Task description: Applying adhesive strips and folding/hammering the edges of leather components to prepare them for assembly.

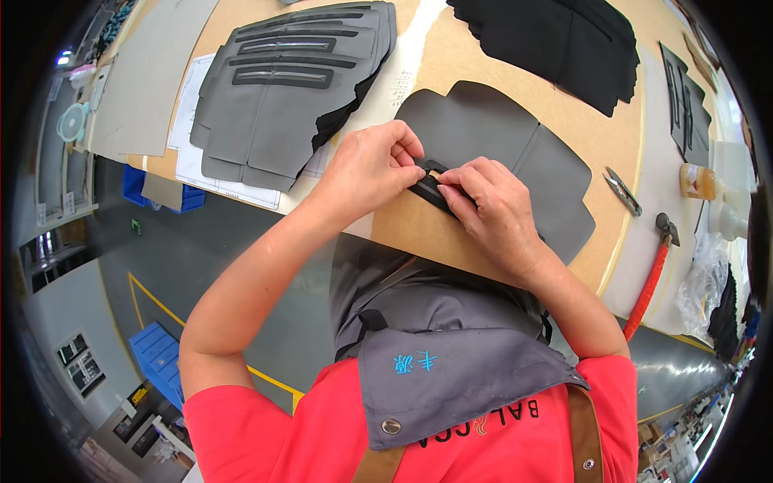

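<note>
Two light-blue characters [415, 364] are stitched on the grey apron flap [475, 354]; dark capitals [527, 409], partly covered by it, cross the red shirt [266, 439]. Faint handwriting [403, 87] marks the desk [403, 225]. The jar's label [691, 181] is too small to read.

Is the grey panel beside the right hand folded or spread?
Spread: the grey panel lies flat on the tabletop, broad outline showing.
</note>
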The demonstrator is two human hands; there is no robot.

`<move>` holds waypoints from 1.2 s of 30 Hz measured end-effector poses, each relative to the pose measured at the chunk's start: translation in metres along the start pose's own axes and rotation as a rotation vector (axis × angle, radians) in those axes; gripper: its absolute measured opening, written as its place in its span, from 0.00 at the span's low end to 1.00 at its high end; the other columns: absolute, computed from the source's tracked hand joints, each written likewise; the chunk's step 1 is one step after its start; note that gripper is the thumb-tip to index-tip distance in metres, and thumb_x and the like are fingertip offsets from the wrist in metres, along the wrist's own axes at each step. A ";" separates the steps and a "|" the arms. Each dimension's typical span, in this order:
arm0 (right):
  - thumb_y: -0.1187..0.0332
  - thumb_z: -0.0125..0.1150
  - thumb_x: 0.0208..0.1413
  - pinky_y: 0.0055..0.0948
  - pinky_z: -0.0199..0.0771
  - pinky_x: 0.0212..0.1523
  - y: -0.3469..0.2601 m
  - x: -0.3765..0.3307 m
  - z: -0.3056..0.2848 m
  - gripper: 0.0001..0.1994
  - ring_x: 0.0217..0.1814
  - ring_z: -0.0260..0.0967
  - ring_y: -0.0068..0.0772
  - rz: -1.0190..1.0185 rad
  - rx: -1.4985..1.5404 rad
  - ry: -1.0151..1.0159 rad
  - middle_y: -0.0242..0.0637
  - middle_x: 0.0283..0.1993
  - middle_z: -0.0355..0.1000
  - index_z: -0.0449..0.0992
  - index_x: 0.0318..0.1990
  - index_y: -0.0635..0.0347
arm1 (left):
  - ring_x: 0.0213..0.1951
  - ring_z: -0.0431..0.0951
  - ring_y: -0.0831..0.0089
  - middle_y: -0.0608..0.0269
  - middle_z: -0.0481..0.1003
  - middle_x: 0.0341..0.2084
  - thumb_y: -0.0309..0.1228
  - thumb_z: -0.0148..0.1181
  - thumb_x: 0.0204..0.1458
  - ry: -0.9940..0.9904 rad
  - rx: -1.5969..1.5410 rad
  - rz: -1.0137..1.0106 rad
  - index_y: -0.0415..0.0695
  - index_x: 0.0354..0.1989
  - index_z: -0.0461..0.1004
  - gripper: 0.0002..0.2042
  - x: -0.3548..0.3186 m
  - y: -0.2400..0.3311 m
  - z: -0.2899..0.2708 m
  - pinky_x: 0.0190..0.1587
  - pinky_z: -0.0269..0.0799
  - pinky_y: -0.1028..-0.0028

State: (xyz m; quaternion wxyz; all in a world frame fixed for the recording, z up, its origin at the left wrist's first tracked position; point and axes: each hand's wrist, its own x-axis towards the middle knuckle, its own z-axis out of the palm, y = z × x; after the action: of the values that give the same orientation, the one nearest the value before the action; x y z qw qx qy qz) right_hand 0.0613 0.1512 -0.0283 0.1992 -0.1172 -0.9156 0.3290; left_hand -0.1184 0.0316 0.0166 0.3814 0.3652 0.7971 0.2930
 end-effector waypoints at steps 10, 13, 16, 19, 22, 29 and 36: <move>0.73 0.72 0.53 0.35 0.76 0.36 0.004 -0.002 0.008 0.06 0.34 0.71 0.37 -0.139 -0.071 0.094 0.34 0.33 0.73 0.79 0.35 0.58 | 0.29 0.80 0.81 0.64 0.80 0.27 0.25 0.71 0.52 -0.079 0.012 -0.058 0.34 0.37 0.79 0.09 0.012 0.001 -0.005 0.35 0.79 0.77; 0.73 0.71 0.54 0.35 0.74 0.35 0.005 -0.002 0.009 0.06 0.33 0.70 0.36 -0.162 -0.083 0.117 0.33 0.33 0.72 0.77 0.34 0.58 | 0.29 0.81 0.81 0.64 0.80 0.26 0.25 0.71 0.52 -0.097 0.030 -0.093 0.34 0.35 0.79 0.08 0.014 0.005 -0.008 0.35 0.80 0.77; 0.72 0.71 0.55 0.35 0.73 0.34 0.007 -0.003 0.011 0.06 0.32 0.69 0.35 -0.175 -0.092 0.126 0.33 0.33 0.72 0.77 0.33 0.58 | 0.29 0.81 0.80 0.64 0.81 0.26 0.26 0.71 0.51 -0.114 0.016 -0.100 0.34 0.34 0.80 0.08 0.016 0.004 -0.010 0.34 0.80 0.77; 0.72 0.70 0.55 0.34 0.73 0.34 0.007 -0.004 0.011 0.06 0.32 0.69 0.35 -0.175 -0.099 0.130 0.33 0.33 0.71 0.77 0.33 0.58 | 0.28 0.81 0.80 0.64 0.81 0.26 0.25 0.71 0.52 -0.153 -0.009 -0.121 0.34 0.34 0.80 0.07 0.018 0.005 -0.011 0.34 0.80 0.78; 0.72 0.69 0.56 0.34 0.73 0.35 0.008 -0.006 0.011 0.05 0.33 0.70 0.34 -0.181 -0.100 0.117 0.32 0.34 0.71 0.78 0.34 0.59 | 0.28 0.81 0.80 0.64 0.81 0.26 0.25 0.70 0.52 -0.170 -0.047 -0.126 0.35 0.34 0.80 0.07 0.020 0.003 -0.012 0.33 0.80 0.77; 0.74 0.66 0.54 0.33 0.73 0.39 0.011 -0.005 0.001 0.10 0.39 0.71 0.35 -0.294 -0.102 0.031 0.35 0.38 0.72 0.82 0.45 0.63 | 0.29 0.81 0.80 0.65 0.79 0.26 0.25 0.70 0.52 -0.171 -0.071 -0.171 0.36 0.34 0.79 0.07 0.019 0.008 -0.015 0.33 0.80 0.77; 0.75 0.64 0.52 0.32 0.72 0.39 0.013 -0.008 0.004 0.13 0.40 0.70 0.34 -0.453 -0.261 0.059 0.36 0.37 0.70 0.81 0.45 0.69 | 0.29 0.80 0.79 0.65 0.79 0.27 0.27 0.72 0.52 -0.166 -0.089 -0.227 0.36 0.36 0.77 0.10 0.019 0.013 -0.013 0.34 0.81 0.76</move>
State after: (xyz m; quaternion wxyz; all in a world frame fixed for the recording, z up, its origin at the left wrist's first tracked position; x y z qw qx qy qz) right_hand 0.0675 0.1561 -0.0417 0.2774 0.0566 -0.9471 0.1515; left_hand -0.1329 0.0516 0.0253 0.4924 0.2785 0.7852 0.2519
